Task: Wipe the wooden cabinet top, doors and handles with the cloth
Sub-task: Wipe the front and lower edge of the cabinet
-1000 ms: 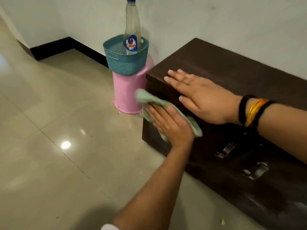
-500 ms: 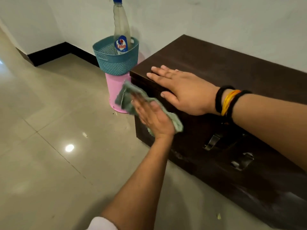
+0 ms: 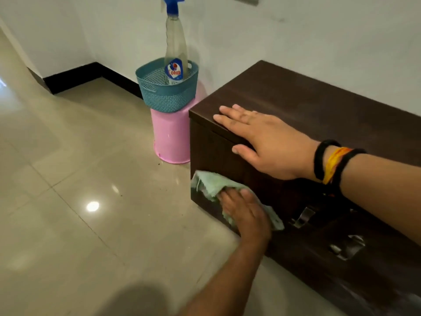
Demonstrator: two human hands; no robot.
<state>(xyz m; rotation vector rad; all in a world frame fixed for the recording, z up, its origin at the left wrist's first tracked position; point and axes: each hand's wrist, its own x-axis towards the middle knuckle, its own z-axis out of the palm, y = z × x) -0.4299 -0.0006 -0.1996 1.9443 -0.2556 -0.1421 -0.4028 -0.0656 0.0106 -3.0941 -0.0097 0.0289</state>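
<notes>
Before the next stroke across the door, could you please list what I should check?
1. Cloth pressed against the cabinet door under the left hand: ok.
2. Right hand resting flat on the cabinet top: ok.
3. Metal handles unobstructed, right of the cloth: ok.
4. Spray bottle upright in the blue basket: ok.
5. Door already clean: cannot tell.

The left hand is pressing the green cloth flat against the wooden cabinet door, low near the corner, while the right hand (bands on its wrist) is resting flat on the top edge.
</notes>
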